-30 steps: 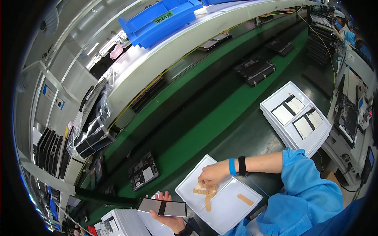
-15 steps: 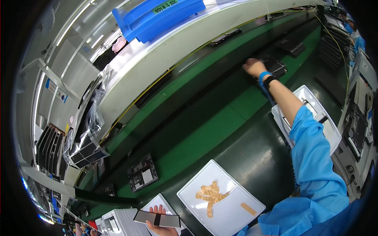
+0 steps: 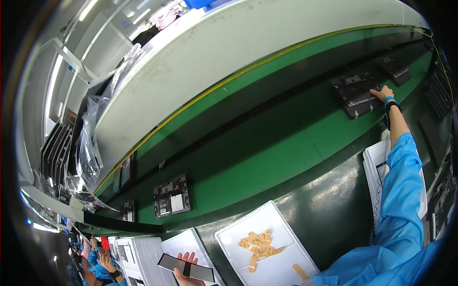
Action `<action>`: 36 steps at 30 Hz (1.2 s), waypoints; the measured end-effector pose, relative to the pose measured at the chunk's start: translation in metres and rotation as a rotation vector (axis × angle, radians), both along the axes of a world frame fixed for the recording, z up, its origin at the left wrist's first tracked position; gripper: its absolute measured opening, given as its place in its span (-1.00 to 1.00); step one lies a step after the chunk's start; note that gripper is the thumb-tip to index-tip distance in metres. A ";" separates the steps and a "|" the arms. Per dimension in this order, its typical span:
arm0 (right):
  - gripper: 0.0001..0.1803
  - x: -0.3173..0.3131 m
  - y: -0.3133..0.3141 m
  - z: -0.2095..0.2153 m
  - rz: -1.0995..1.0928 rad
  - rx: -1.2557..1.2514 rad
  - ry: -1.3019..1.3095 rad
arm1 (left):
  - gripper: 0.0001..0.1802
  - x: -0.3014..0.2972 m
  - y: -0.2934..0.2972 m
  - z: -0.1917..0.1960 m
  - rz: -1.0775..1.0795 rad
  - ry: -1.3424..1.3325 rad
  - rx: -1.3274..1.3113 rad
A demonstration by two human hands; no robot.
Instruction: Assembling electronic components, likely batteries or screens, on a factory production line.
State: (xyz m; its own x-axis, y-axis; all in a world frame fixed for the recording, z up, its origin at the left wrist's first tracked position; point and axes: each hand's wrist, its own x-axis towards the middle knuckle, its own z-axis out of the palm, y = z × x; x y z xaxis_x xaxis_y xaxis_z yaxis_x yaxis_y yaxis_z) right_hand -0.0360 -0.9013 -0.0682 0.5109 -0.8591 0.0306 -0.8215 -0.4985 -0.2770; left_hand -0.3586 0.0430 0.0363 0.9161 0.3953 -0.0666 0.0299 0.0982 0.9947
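Observation:
Low in the view, my left hand (image 3: 182, 279) holds a flat, narrow grey panel (image 3: 201, 273) with a black band across its middle; the fingers show behind its far edge. My right arm reaches far to the right. There my right hand (image 3: 384, 94), with a blue strap and a black band at the wrist, grips the right edge of an open black laptop base (image 3: 352, 89) lying on the green conveyor belt (image 3: 267, 148). Its exact finger contact is small in the picture. Near my left hand stands a white tray (image 3: 298, 238) holding tan adhesive strips (image 3: 260, 244).
Another open laptop base (image 3: 172, 196) lies on the belt at left, and a further dark one (image 3: 395, 69) at far right. Stacked white trays (image 3: 138, 257) stand at lower left, beside other people's hands. More white trays (image 3: 371, 159) lie under my right arm. A pale shelf (image 3: 229, 62) overhangs the belt.
My view has turned and shifted. My right hand has gone from the left side of the laptop base to its right edge. The left hand still holds the panel.

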 end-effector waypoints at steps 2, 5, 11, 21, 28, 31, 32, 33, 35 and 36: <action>0.24 -0.005 -0.022 0.009 0.160 0.111 -0.007 | -0.07 0.006 0.007 0.002 -0.034 0.004 0.008; 0.11 0.002 -0.004 0.021 0.244 0.148 0.048 | -0.01 0.022 0.007 0.017 -0.056 0.007 0.028; -0.16 -0.004 0.098 0.062 0.632 -0.109 0.485 | -0.04 0.060 0.006 0.059 -0.236 -0.254 0.118; -0.21 -0.015 0.334 0.053 0.591 0.118 0.165 | -0.32 0.123 -0.021 0.146 -0.591 -0.285 0.508; -0.23 -0.040 0.411 0.062 0.868 0.189 0.135 | -0.04 0.209 -0.067 0.148 -0.541 -0.268 0.938; -0.26 -0.072 0.456 0.093 0.760 -0.021 -0.019 | 0.03 0.221 -0.108 0.137 -0.554 -0.463 1.165; -0.27 -0.072 0.462 0.094 0.784 -0.051 -0.234 | 0.08 0.234 -0.117 0.126 -0.562 -0.464 1.242; -0.28 -0.071 0.472 0.104 0.841 0.077 -0.415 | 0.11 0.244 -0.129 0.113 -0.542 -0.578 1.324; -0.27 -0.087 0.500 0.154 1.152 0.413 -0.625 | 0.05 0.246 -0.155 0.104 -0.611 -0.654 1.329; -0.34 -0.105 0.508 0.179 1.216 0.525 -0.647 | -0.03 0.241 -0.175 0.108 -0.633 -0.666 1.365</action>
State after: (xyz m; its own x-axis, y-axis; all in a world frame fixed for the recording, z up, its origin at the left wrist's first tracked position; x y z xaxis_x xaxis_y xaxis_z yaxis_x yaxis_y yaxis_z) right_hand -0.1408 -0.3937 0.1111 0.9295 0.0938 0.3568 0.3533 -0.5048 -0.7876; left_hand -0.1178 -0.1324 0.1441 0.6681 -0.5980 0.4427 -0.7204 -0.6688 0.1837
